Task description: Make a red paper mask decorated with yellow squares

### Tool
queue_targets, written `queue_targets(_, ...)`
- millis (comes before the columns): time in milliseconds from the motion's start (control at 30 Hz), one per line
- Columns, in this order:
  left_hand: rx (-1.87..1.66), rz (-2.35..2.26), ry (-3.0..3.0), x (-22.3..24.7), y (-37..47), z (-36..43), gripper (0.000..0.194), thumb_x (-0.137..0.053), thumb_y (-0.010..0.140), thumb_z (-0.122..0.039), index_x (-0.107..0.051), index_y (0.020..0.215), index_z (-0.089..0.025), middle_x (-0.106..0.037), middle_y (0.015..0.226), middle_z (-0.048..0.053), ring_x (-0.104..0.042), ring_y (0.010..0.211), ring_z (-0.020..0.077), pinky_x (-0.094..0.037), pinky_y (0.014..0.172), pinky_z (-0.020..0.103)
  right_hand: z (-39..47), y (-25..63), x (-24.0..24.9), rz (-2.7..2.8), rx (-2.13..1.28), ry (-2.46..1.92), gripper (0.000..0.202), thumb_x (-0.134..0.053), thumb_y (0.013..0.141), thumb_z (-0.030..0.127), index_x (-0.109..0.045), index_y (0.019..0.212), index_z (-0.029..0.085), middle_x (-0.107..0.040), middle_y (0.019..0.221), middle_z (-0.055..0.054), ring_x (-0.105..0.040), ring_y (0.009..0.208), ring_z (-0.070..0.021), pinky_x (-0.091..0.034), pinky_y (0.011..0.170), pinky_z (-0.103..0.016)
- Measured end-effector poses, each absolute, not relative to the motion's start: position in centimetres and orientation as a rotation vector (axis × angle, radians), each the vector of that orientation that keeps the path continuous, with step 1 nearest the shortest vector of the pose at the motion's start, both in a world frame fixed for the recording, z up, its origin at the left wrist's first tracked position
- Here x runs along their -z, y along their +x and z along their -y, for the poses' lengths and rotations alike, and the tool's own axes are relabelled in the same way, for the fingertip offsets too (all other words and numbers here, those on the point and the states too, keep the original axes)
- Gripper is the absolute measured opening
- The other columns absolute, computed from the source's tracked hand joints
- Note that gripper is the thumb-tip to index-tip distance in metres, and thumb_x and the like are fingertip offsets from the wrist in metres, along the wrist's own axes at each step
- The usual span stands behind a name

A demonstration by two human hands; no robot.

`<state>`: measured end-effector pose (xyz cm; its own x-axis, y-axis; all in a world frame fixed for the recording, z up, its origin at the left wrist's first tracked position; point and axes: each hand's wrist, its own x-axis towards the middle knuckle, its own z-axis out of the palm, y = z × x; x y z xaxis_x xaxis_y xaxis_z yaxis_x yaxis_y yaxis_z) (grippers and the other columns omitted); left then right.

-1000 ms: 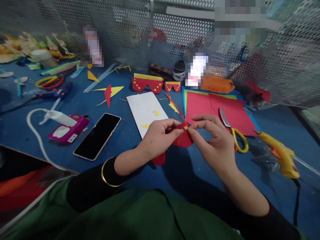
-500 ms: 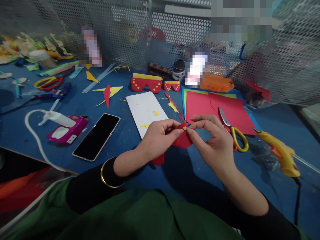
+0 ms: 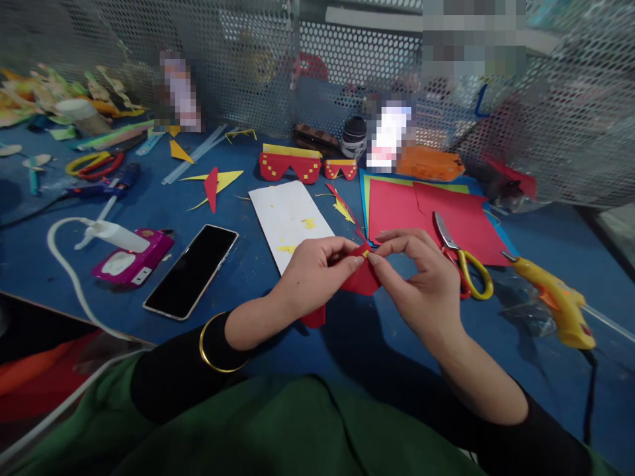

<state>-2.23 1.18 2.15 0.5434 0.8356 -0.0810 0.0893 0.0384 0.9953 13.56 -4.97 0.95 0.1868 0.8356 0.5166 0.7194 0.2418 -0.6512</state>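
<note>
Between thumb and fingers, my left hand (image 3: 312, 277) grips a red paper cut-out (image 3: 364, 280); part of it shows below the hand, and the rest is covered by my fingers. A tiny yellow paper square (image 3: 366, 254) lies at the cut-out's upper edge. There, the thumb and forefinger of my right hand (image 3: 424, 281) pinch together on the red paper, right beside the square. A white sheet (image 3: 285, 211) with yellow paper bits (image 3: 309, 224) on it lies behind my left hand. Two red paper masks with yellow squares, one larger (image 3: 290, 165) and one smaller (image 3: 340, 170), stand farther back.
Scissors (image 3: 464, 264) rest partly on stacked coloured paper (image 3: 391, 205) at right, near a yellow glue gun (image 3: 555, 297). A black-screened phone (image 3: 193, 271) and a purple power socket (image 3: 133, 258) lie left. A perforated metal screen (image 3: 248, 73) borders the table's back.
Both hands stay almost in place on the red cut-out. My right thumb and forefinger have shifted very slightly left, closer to the yellow square.
</note>
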Motion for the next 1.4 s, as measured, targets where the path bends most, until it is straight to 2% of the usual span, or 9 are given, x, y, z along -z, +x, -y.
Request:
queue_targets(133,-0.673,-0.845,1.371,-2.1,-2.4,-1.1,0.015,-0.069,0.084,-0.028,-0.073,0.086,-0.014,-0.071,0.076,0.001,-0.061,0.066,0.0116,-0.048,0.064,0.023,5.1,13.9,-1.4,1.498,-0.147,-1.506,0.004,-0.066,0.089,0.026,-0.064,0.086,0.023,-0.071,0.097,-0.004,-0.067,0.096,-0.0204,-0.051,0.086,-0.037)
queue_targets(233,-0.675,-0.841,1.233,-1.9,-2.4,-1.1,0.018,-0.071,0.083,-0.031,-0.073,0.089,-0.015,-0.073,0.08,0.003,-0.064,0.069,0.0131,-0.049,0.064,0.024,5.3,14.6,-1.7,1.343,-0.17,-1.583,0.01,-0.066,0.089,0.032,-0.064,0.092,0.023,-0.071,0.092,-0.003,-0.067,0.09,-0.02,-0.051,0.082,-0.036)
queue_targets(400,-0.766,-0.781,1.015,-1.7,-2.1,-1.2,0.015,-0.074,0.079,-0.028,-0.071,0.087,-0.015,-0.073,0.082,0.002,-0.065,0.071,0.0122,-0.051,0.068,0.024,5.4,14.8,-1.3,1.152,-0.684,-1.581,0.033,-0.072,0.083,0.045,-0.062,0.102,0.021,-0.07,0.079,-0.002,-0.066,0.074,-0.0183,-0.051,0.067,-0.034)
queue_targets(533,-0.746,-0.792,1.022,-1.7,-2.1,-1.2,0.011,-0.073,0.079,-0.025,-0.071,0.084,-0.015,-0.071,0.08,0.001,-0.064,0.069,0.0109,-0.051,0.067,0.023,5.2,13.7,-0.8,0.984,-0.895,-1.478,0.048,-0.08,0.071,0.041,-0.062,0.11,0.02,-0.066,0.07,0.003,-0.062,0.065,-0.0146,-0.049,0.061,-0.029)
queue_targets(633,-0.745,-0.779,1.037,-1.7,-2.2,-1.1,0.013,-0.074,0.078,-0.025,-0.071,0.086,-0.015,-0.072,0.083,0.002,-0.064,0.073,0.0114,-0.051,0.071,0.024,5.1,13.1,-0.5,0.924,-0.901,-1.434,0.047,-0.081,0.069,0.036,-0.063,0.109,0.019,-0.059,0.064,0.007,-0.054,0.06,-0.0109,-0.046,0.057,-0.026)
queue_targets(733,-0.769,-0.773,1.033,-1.6,-2.2,-1.1,0.015,-0.076,0.076,-0.026,-0.07,0.084,-0.015,-0.071,0.078,0.001,-0.063,0.069,0.0103,-0.05,0.068,0.024,5.2,12.9,-0.4,0.934,-0.899,-1.424,0.046,-0.081,0.07,0.033,-0.063,0.11,0.019,-0.056,0.064,0.008,-0.05,0.059,-0.0094,-0.044,0.057,-0.025)
queue_targets(900,-0.799,-0.803,1.038,-1.6,-2.3,-1.3,0.012,-0.075,0.075,-0.026,-0.07,0.079,-0.015,-0.07,0.075,0.0,-0.061,0.067,0.0101,-0.049,0.067,0.023,5.7,12.6,-0.1,0.966,-0.894,-1.426,0.045,-0.078,0.074,0.032,-0.063,0.114,0.02,-0.054,0.065,0.008,-0.049,0.059,-0.0092,-0.043,0.059,-0.025)
queue_targets(1400,-0.76,-0.834,1.041,-1.7,-2.5,-1.6,0.013,-0.075,0.071,-0.024,-0.073,0.079,-0.014,-0.072,0.074,0.001,-0.063,0.066,0.011,-0.049,0.066,0.024,5.8,12.7,0.1,0.984,-0.891,-1.422,0.041,-0.077,0.076,0.032,-0.064,0.113,0.021,-0.055,0.066,0.007,-0.049,0.06,-0.0098,-0.044,0.058,-0.025)
